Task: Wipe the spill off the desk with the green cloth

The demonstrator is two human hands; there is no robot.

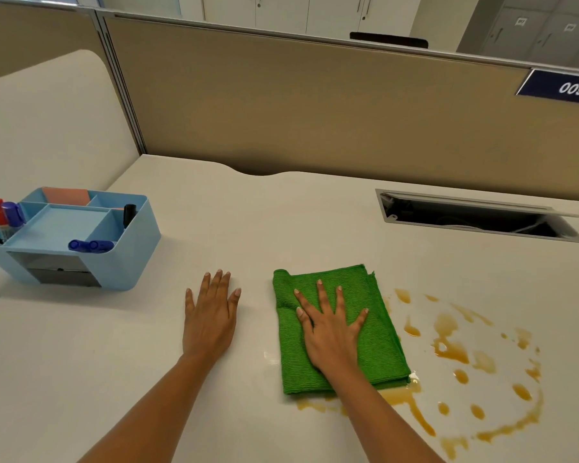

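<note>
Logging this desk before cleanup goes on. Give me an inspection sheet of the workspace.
Surface: white desk, wet on the right.
Job's things: folded green cloth flat beside the amber spill, its lower right corner touching it.
Clutter: blue organizer holding markers, far left.
Hands: right hand spread flat on the cloth; left hand flat on bare desk.
Cables: some inside the open cable hatch.
Surroundings: tan partition, sign "009".
</note>
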